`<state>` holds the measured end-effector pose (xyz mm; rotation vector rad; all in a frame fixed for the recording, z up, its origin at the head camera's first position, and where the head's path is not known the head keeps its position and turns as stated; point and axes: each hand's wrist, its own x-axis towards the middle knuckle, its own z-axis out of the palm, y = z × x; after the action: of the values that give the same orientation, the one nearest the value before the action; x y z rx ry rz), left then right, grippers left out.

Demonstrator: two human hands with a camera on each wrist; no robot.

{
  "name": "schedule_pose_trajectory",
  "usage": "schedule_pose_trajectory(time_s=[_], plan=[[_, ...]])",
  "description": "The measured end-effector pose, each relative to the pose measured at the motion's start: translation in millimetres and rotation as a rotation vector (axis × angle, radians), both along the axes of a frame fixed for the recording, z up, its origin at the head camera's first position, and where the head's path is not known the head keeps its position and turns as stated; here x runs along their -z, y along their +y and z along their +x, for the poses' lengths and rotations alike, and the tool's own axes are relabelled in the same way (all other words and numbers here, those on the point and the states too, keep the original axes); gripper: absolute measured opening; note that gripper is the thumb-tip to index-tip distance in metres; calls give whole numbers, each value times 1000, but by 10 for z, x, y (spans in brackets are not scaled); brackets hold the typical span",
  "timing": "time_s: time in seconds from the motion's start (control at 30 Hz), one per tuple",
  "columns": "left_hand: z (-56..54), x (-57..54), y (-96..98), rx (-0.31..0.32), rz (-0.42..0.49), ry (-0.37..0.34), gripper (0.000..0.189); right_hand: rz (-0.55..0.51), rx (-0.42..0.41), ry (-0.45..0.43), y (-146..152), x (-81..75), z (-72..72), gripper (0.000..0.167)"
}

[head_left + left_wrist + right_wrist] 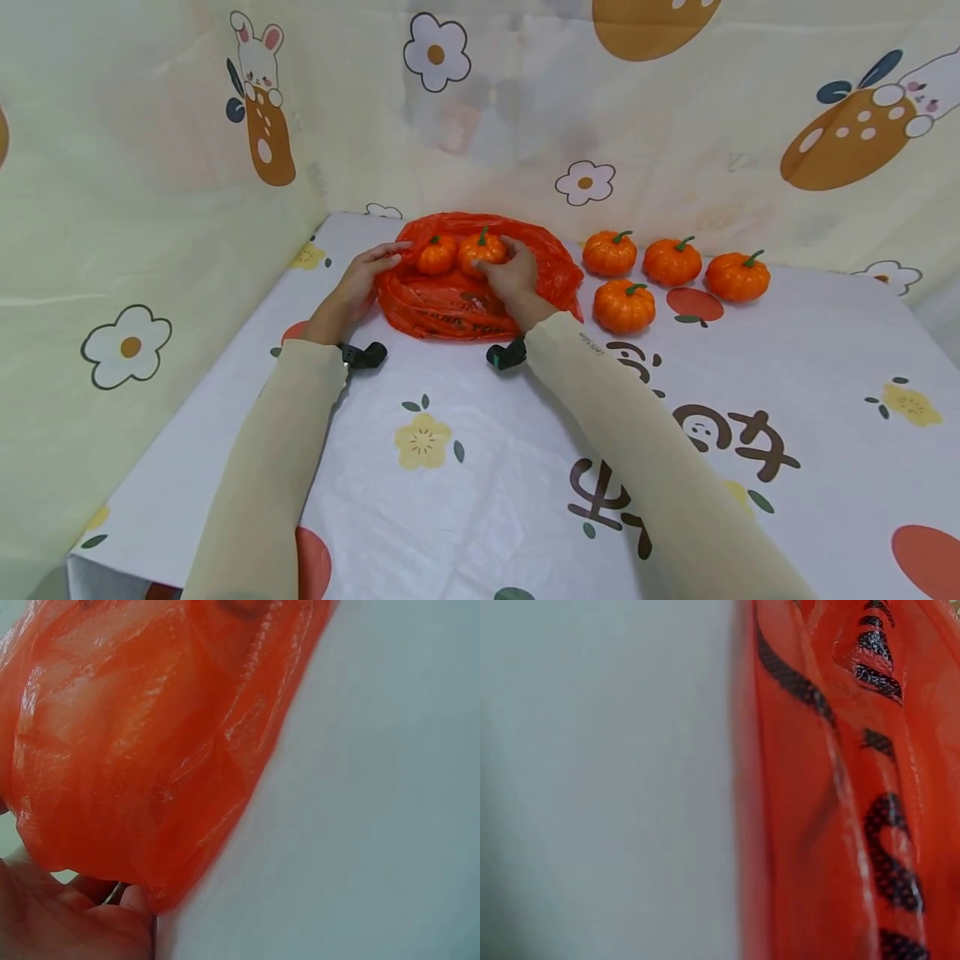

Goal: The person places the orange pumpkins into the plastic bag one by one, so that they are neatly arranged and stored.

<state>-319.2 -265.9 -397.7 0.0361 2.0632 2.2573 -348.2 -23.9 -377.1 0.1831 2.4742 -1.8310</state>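
I see the left hand (362, 279) touching the left edge of the red bag (423, 315), but can't tell whether it pinches the plastic. In its mouth lie a smaller pumpkin (437, 257) and, beside it, a larger pumpkin (477, 251) gripped by the right hand (519, 275); four loose pumpkins (624, 307) sit farther right on the tablecloth (465, 392).

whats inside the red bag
Two pumpkins show within the red bag, the right one held by the right hand; anything beneath them or deeper in its folds is covered.
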Motion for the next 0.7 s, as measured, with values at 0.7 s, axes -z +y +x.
schedule_pose_trajectory(time_s=[0.7], plan=[[-1, -24, 4, 4, 4, 0, 37, 83, 9, -41, -99, -61, -61, 71]])
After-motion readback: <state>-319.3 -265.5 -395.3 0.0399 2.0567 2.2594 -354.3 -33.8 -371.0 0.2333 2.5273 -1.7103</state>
